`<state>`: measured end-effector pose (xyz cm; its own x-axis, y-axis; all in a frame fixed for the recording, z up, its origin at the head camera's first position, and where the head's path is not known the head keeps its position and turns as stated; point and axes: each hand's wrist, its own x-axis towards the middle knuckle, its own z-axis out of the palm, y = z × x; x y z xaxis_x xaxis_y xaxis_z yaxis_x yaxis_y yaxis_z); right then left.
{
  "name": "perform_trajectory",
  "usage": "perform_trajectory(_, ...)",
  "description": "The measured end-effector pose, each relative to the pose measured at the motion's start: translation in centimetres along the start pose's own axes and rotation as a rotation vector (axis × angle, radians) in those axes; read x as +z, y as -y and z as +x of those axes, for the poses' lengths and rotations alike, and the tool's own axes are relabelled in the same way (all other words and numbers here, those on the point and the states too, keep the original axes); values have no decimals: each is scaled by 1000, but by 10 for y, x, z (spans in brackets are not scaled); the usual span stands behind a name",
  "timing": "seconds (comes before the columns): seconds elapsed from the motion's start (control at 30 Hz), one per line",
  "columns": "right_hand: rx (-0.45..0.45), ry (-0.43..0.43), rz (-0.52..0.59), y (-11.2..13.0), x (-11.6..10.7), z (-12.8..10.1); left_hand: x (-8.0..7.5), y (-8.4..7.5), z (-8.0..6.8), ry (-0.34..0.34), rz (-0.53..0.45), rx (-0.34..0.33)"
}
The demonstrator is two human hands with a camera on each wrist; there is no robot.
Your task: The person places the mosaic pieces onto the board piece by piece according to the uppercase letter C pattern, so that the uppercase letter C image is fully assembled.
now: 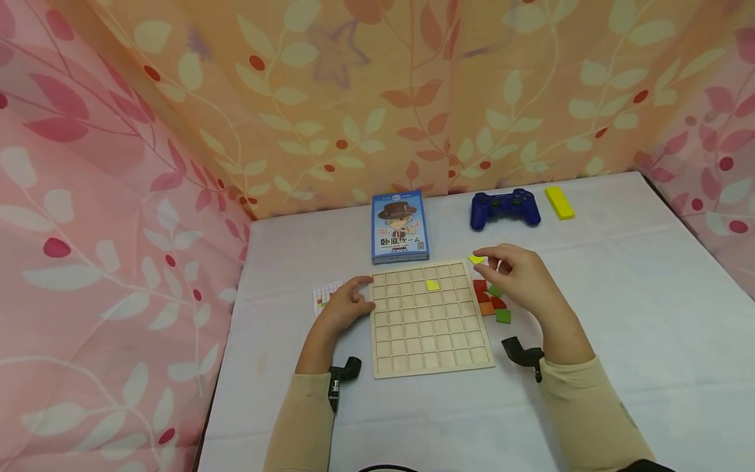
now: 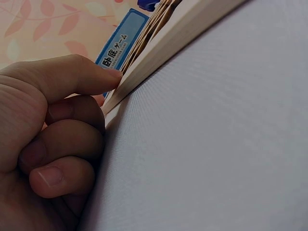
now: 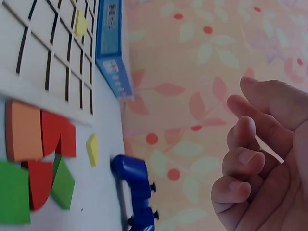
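A wooden grid board (image 1: 430,321) (image 2: 178,38) (image 3: 43,57) lies flat on the white table, with one yellow tile (image 1: 433,285) (image 3: 80,23) in a cell. My left hand (image 1: 348,305) (image 2: 57,125) holds the board's left edge, one digit on top and the other fingers curled against its side. My right hand (image 1: 513,275) (image 3: 260,159) hovers by the board's far right corner, fingers loosely curled and holding nothing. A second yellow tile (image 1: 475,259) (image 3: 92,149) lies on the table just beyond its fingertips. Red, orange and green tiles (image 1: 489,301) (image 3: 48,139) are heaped under that hand.
A blue card box (image 1: 400,226) (image 2: 120,45) (image 3: 113,53) lies behind the board. A blue game controller (image 1: 504,208) (image 3: 134,187) and a yellow block (image 1: 559,202) sit at the back right. A pattern card (image 1: 323,295) lies under my left hand. Floral curtains close three sides.
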<state>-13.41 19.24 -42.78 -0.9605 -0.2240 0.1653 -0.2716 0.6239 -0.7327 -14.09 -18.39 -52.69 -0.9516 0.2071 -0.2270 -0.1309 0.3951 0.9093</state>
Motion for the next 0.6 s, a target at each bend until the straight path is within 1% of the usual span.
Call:
perform_trajectory(0.1, 19, -7, 3, -10, -4, -1, 0, 0, 0, 0, -2, -2)
perform_trajectory(0.2, 62, 15, -13, -22, -5, -1, -1, 0, 0, 1, 0, -1)
perform_trajectory(0.43, 185, 110, -68, -44, -4, 0, -1, 1, 0, 5, 3, 7)
perform_trajectory(0.6, 206, 185, -74, -58, 2, 3, 0, -1, -1, 5, -2, 10)
